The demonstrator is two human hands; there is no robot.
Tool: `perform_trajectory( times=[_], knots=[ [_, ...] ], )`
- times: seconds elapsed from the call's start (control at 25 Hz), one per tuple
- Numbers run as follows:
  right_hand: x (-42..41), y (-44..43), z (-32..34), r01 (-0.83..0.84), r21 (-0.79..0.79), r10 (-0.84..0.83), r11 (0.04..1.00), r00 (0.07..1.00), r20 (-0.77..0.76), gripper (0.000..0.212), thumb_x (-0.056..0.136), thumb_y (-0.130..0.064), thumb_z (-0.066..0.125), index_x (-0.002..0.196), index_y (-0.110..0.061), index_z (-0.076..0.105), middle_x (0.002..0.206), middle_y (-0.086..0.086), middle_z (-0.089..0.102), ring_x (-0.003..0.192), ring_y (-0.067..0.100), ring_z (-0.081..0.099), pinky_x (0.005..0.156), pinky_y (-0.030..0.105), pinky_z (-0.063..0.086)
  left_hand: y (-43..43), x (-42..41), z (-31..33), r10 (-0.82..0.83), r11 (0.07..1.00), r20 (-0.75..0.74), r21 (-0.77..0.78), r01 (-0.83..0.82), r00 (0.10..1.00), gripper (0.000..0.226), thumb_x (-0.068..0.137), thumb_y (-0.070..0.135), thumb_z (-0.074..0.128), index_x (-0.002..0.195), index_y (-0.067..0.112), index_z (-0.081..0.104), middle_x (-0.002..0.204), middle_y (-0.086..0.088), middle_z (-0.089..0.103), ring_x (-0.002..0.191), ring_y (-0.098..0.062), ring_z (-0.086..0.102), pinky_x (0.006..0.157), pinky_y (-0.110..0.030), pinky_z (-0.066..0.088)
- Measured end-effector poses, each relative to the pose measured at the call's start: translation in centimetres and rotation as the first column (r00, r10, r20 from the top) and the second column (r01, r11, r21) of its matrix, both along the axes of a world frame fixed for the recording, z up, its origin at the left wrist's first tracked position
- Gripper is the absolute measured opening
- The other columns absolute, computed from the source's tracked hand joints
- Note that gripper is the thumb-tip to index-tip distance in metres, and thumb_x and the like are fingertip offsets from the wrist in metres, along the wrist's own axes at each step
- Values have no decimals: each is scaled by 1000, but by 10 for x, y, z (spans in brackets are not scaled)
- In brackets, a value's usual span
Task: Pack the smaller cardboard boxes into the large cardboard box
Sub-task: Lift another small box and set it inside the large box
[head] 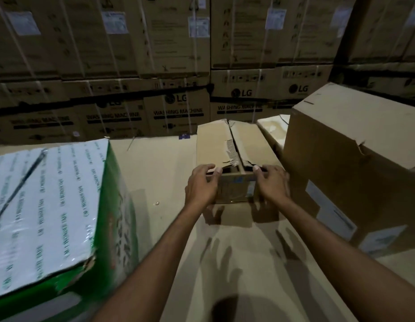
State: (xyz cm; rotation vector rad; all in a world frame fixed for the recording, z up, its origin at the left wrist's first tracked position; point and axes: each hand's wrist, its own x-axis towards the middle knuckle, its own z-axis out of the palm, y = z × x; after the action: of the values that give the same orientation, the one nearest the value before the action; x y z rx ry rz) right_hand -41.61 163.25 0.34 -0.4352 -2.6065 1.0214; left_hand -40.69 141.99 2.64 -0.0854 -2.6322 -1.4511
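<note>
My left hand [201,184] and right hand [270,183] grip the near end of a small box [234,147] with torn flaps. It sits between a green box [62,205] and a big brown box [355,168].

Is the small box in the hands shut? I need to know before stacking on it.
Roughly shut, not sealed: the small cardboard box has both top flaps folded down, but their torn edges leave a dark gap at the near end.

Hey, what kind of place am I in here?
Probably an appliance warehouse or stockroom: a wall of stacked brown cardboard cartons printed LG washing machine, strapped and labelled, fills the background, with a large brown cardboard box and a green-sided taped carton nearby.
</note>
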Motion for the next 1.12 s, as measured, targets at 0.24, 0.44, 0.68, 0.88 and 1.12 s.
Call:
perform_trajectory(
  times=[0.24, 0.44, 0.68, 0.88, 1.12],
  knots=[
    [-64, 23, -36, 134, 66, -139, 989, 987, 80, 64, 99, -67, 42, 148, -27, 51, 169, 17, 17, 154, 37, 13, 121, 51, 19, 15, -95, -43, 87, 996, 119, -42, -83, 989, 36, 105, 50, 43, 128, 27, 57, 145, -3, 51, 128, -25, 53, 94, -35, 45],
    [-83, 47, -39, 157, -71, -153, 985, 987, 53, 84, 80, -65, 74, 149, -24, 48, 154, 13, 43, 140, 35, 39, 111, 43, 35, 10, -126, -69, 183, 970, 199, 124, -210, 963, 54, 95, 49, 64, 134, 26, 35, 129, 1, 55, 106, -21, 57, 84, -32, 49],
    [-79, 58, -21, 219, -369, -172, 903, 973, 155, 116, 45, -66, 91, 141, -14, 53, 138, 10, 62, 124, 33, 58, 102, 49, 52, 0, -111, -59, 89, 953, 253, 261, -157, 963, 64, 88, 48, 74, 142, 23, 50, 135, -1, 62, 114, -20, 58, 101, -42, 53],
    [5, 36, -18, 228, -587, -136, 777, 971, 197, 77, 62, -40, 97, 125, -8, 66, 111, 8, 69, 96, 25, 65, 84, 40, 57, -32, -19, -50, 159, 909, 199, 352, -222, 967, 60, 84, 48, 78, 138, 36, 55, 127, 7, 66, 114, -20, 61, 97, -48, 56],
    [124, -1, 24, 3, -634, -130, 773, 980, -153, 73, 67, -44, 94, 130, -20, 65, 112, -5, 71, 96, 11, 68, 86, 38, 59, -66, 93, 19, 175, 886, -37, 443, -141, 984, 56, 88, 31, 78, 139, 32, 55, 112, 24, 61, 109, -1, 59, 93, -31, 56]
  ],
)
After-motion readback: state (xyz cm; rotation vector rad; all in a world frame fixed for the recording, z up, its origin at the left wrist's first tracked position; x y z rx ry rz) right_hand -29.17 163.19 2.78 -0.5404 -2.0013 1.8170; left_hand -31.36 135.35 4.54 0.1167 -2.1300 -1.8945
